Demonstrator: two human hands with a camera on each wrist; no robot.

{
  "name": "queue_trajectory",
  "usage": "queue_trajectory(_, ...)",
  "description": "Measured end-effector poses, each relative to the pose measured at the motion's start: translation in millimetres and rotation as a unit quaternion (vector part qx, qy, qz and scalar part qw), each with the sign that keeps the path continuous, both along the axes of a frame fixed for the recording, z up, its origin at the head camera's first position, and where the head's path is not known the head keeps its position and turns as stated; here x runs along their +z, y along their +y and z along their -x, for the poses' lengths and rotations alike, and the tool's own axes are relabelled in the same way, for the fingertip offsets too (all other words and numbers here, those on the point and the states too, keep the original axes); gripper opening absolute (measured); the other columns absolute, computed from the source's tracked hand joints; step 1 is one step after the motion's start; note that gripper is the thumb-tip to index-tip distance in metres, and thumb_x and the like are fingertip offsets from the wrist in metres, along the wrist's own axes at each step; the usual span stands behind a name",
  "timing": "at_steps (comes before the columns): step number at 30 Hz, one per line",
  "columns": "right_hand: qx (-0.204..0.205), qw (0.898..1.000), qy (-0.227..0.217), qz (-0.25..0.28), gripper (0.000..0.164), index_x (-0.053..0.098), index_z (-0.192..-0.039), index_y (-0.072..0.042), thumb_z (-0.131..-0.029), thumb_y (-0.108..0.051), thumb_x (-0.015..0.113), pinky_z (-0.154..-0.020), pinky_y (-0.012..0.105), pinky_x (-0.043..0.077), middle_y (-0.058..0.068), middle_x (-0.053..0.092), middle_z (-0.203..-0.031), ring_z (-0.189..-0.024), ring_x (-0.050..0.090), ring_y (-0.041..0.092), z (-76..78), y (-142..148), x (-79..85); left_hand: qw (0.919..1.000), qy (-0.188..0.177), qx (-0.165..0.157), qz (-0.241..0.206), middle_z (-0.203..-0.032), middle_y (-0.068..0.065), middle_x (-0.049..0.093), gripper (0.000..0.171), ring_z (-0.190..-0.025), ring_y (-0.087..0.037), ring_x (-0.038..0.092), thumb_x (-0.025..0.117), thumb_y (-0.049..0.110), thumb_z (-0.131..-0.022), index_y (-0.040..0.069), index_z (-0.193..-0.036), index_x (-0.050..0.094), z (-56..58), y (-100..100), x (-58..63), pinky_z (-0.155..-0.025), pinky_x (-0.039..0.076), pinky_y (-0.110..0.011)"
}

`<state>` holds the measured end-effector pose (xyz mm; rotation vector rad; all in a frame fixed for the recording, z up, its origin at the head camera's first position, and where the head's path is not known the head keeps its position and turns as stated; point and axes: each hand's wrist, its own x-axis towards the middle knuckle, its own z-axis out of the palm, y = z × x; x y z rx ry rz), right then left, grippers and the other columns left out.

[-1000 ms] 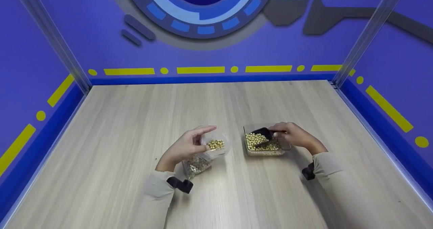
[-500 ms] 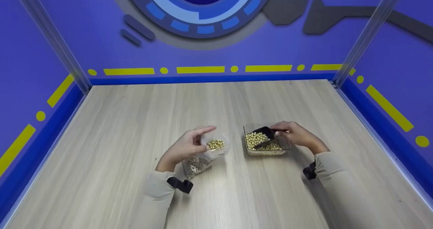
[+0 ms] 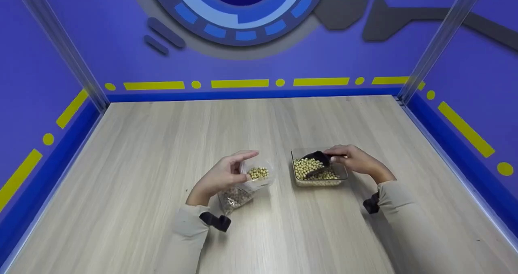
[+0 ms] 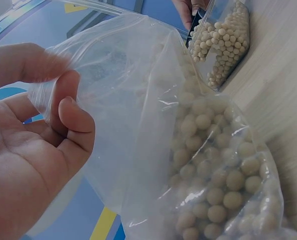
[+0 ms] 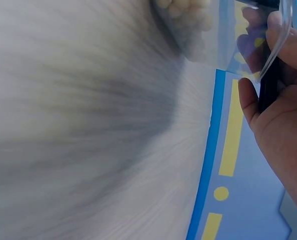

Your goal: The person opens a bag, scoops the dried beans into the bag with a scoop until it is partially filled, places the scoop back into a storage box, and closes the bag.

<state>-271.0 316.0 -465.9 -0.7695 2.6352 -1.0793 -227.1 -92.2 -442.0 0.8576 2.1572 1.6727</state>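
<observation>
My left hand (image 3: pixel 220 176) grips the rim of a clear plastic zip bag (image 4: pixel 123 100), whose mouth gapes toward the right. Round yellowish beans (image 4: pixel 216 195), like soybeans, fill the bag's lower part, which rests on the table. My right hand (image 3: pixel 359 160) holds the handle of a black scoop (image 3: pixel 319 158); in the right wrist view the fingers wrap round that dark handle (image 5: pixel 270 82). The scoop's bowl lies inside a clear rectangular container (image 3: pixel 321 183) of the same beans and has beans (image 3: pixel 306 166) in it.
The bag and container stand a short way apart on a light wood table (image 3: pixel 259 128). Blue-purple panels (image 3: pixel 259 71) with yellow markings close off its back and both sides. A black band (image 3: pixel 216 220) sits at the left wrist, another (image 3: pixel 371 203) at the right.
My right hand has shifted slightly right and the scoop has risen and levelled a little within the container, with more beans showing in its bowl. The left hand and bag have stayed still.
</observation>
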Motion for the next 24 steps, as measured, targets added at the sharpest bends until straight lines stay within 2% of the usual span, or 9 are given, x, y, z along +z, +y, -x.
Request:
queue_trajectory(7, 0.009, 1.0, 0.006, 0.003, 0.034, 0.059, -0.128, 0.004, -0.097, -0.008, 0.052, -0.095, 0.046, 0.047, 0.026, 0.058, -0.128, -0.121, 0.051, 0.044, 0.2, 2.0, 0.2, 1.0, -0.007, 0.005, 0.002, -0.145, -0.016, 0.043, 0.063, -0.07, -0.009, 0.038, 0.058, -0.005, -0.081, 0.001, -0.142, 0.044, 0.4, 0.5, 0.0, -0.062, 0.038, -0.017)
queue_trajectory(24, -0.001, 1.0, -0.021, 0.006, 0.035, 0.06, -0.129, 0.0, -0.097, -0.013, 0.054, -0.094, 0.023, 0.047, 0.022, 0.057, -0.131, -0.124, 0.051, 0.04, 2.1, 4.0, 1.3, 1.0, -0.004, 0.004, 0.002, -0.147, -0.016, 0.041, 0.063, -0.073, -0.01, 0.039, 0.06, -0.004, -0.081, 0.001, -0.142, 0.045, 0.5, -0.4, -1.7, -0.065, 0.04, -0.017)
